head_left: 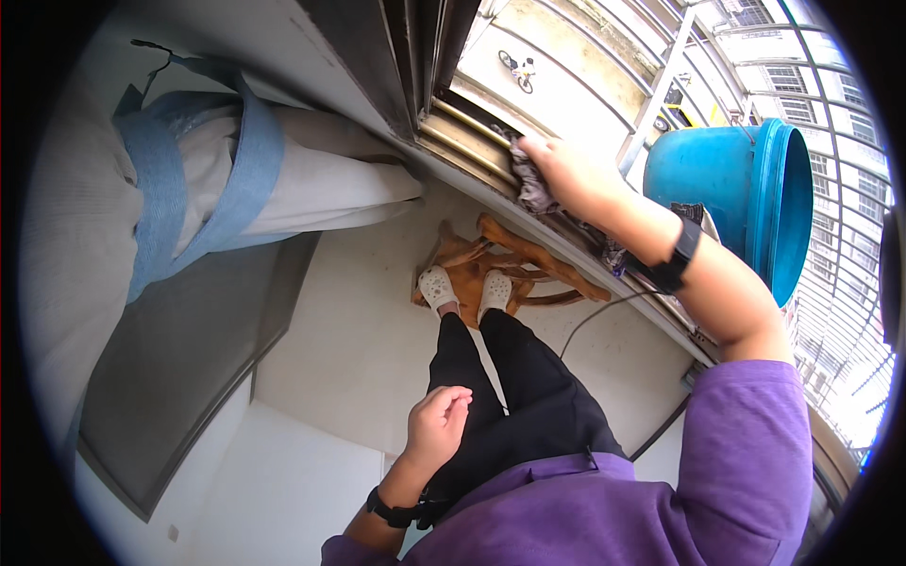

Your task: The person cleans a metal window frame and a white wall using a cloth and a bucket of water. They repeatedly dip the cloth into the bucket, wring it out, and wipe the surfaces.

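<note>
My right hand (571, 174) presses a crumpled grey patterned cloth (532, 181) onto the window track (462, 141). The fingers are wrapped over the cloth, so part of it is hidden. More dark patterned fabric (613, 257) lies along the sill under my right forearm. Held in front of my thighs, my left hand (439, 426) has its fingers curled together, and nothing shows in it. My feet, in white clogs (438, 287), stand on a brown wooden stool (462, 274) below the window.
A blue bucket (708, 179) stands outside the window, right of my right forearm, within metal bars (830, 123). At left hangs a pale curtain (75, 236) with a blue tie (160, 189). A thin cable (595, 313) runs down from the sill. A bicycle (517, 71) shows far below.
</note>
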Available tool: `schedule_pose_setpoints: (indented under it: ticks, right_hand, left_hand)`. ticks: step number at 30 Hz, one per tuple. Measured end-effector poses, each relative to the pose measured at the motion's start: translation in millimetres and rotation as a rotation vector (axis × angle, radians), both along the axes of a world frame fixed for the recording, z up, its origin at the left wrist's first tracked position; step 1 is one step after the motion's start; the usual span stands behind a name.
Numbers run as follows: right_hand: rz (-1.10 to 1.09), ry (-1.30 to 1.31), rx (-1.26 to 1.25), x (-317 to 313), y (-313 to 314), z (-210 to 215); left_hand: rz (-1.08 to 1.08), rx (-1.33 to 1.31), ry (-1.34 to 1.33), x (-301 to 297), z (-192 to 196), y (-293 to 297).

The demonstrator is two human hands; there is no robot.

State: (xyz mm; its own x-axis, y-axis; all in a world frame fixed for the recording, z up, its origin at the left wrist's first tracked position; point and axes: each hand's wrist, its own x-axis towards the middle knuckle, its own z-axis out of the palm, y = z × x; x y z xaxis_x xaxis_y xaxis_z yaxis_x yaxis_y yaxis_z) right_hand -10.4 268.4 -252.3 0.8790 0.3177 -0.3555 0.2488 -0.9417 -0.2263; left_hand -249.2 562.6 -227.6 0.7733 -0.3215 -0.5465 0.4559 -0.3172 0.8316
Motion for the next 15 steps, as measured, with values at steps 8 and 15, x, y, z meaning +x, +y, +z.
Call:
schedule_pose_setpoints:
  ticks: [8,15]
  right_hand:
    - [0.035,-0.053,-0.047,-10.4,-5.1,7.8]
    - [-0.008,-0.108,-0.017,-29.8,-19.6,-0.5]
  left_hand:
    - [0.191,0.093,0.128,-21.5,-4.4,39.0]
    - [0.043,0.042,0.064,-0.8,12.4,3.9]
